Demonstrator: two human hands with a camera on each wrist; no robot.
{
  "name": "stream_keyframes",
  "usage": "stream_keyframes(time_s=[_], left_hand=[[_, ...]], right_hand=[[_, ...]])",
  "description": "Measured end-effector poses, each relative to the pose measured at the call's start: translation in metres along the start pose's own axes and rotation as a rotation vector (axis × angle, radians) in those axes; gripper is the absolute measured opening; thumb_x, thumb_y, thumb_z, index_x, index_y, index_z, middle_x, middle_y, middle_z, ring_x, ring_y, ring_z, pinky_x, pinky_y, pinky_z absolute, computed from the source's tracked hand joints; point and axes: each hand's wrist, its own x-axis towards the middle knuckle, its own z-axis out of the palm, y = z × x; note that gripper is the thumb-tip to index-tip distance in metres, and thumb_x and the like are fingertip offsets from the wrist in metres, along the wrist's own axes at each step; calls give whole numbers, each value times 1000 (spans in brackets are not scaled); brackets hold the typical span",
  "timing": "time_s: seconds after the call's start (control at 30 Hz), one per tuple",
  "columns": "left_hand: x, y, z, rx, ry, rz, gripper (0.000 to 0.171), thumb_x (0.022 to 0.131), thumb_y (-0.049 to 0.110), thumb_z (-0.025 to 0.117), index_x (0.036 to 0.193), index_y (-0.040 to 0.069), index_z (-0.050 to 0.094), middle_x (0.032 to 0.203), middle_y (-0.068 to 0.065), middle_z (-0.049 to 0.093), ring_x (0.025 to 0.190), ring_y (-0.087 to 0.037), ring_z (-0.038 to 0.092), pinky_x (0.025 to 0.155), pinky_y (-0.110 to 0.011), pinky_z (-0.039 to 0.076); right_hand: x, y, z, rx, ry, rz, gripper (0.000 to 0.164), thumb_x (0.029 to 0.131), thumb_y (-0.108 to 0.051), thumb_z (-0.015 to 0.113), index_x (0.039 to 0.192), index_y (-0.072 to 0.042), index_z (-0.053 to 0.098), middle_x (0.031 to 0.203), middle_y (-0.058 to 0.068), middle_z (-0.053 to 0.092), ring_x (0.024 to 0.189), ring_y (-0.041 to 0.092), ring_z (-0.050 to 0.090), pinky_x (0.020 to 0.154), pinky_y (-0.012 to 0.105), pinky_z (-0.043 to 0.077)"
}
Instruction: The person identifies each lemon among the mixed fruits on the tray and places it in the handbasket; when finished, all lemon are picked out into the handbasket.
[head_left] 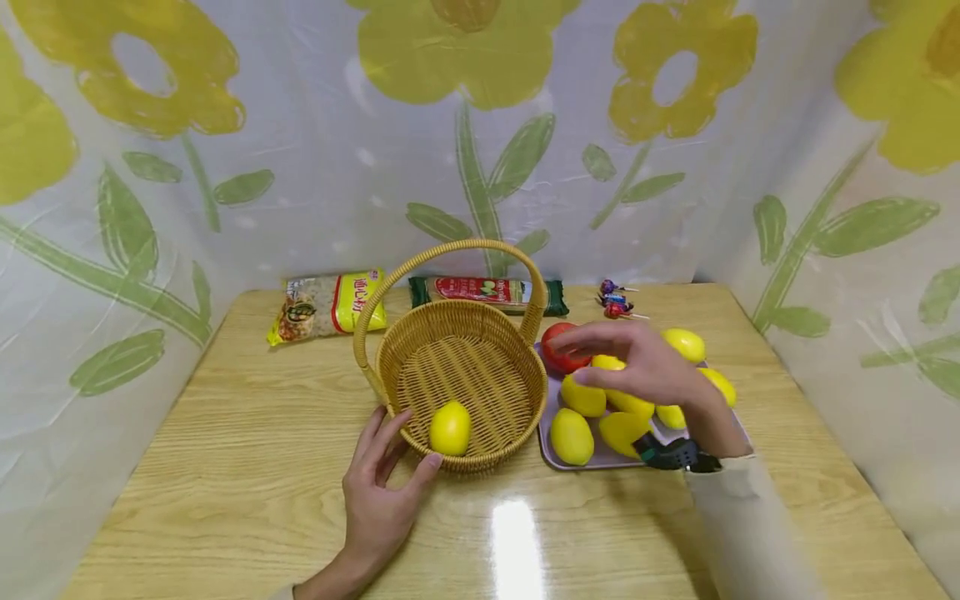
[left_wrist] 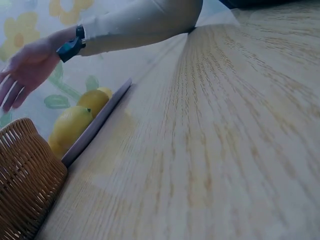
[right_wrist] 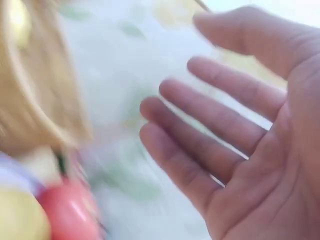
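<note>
A round wicker basket (head_left: pixel 465 317) with a tall arched handle stands mid-table. One lemon (head_left: pixel 450 429) lies inside it, by the near rim. My left hand (head_left: pixel 382 492) holds the basket's near-left rim, its thumb and fingers spread along the edge. My right hand (head_left: pixel 645 362) hovers over the lilac tray (head_left: pixel 558 458), fingers extended and palm bare in the right wrist view. Several lemons (head_left: pixel 572 437) lie on that tray, with a round red fruit (head_left: pixel 562 348) at its far-left corner. The right hand and wrist hide part of the tray.
Behind the basket lie a bag of pasta (head_left: pixel 322 307) at left and a green-and-red packet (head_left: pixel 487 292). Several wrapped lollipops (head_left: pixel 617 300) sit at the back right. Flower-printed sheeting (head_left: pixel 300 167) closes off the back and sides of the table.
</note>
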Motion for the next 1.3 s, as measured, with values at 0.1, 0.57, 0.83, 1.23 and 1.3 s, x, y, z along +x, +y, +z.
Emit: stream_keyframes(time_s=[0.1,0.57,0.83,1.23,1.3], left_hand=[[0,0,0,-3,0,-9,66,88,-7,87,148,12,68,173,-24,35,157,-48,39,116,-22,52],[0,3,-1,-14,4,1,67,87,-9,86,148,11,68,171,-25,37,154,-49,42,115,-24,54],[1,2,-1,-6,4,-8,67,87,-8,86,148,12,68,171,-25,36,155,-49,41,115,-23,54],[1,1,-1,-3,-12,8,67,87,-8,86,149,11,67,171,-25,36,156,-53,37,115,-23,54],[1,1,0,3,-11,8,67,88,-8,86,149,12,67,171,-26,35,156,-53,37,114,-22,55]], right_hand=[[-25,23,-42,112,153,30,39,102,7,69,141,5,68,140,14,74,125,17,74,106,28,62],[-109,122,-97,-1,499,437,45,109,-16,71,147,5,63,128,-17,76,114,-2,70,95,8,55],[-111,138,-93,-227,376,572,52,106,-28,76,151,-2,64,143,28,68,100,-13,63,84,7,55],[-102,124,-96,-281,343,528,54,109,-25,72,156,-2,57,147,27,65,121,26,70,85,2,51],[-95,111,-96,-257,348,506,52,110,-25,70,157,-6,58,150,21,64,127,33,68,89,2,51]])
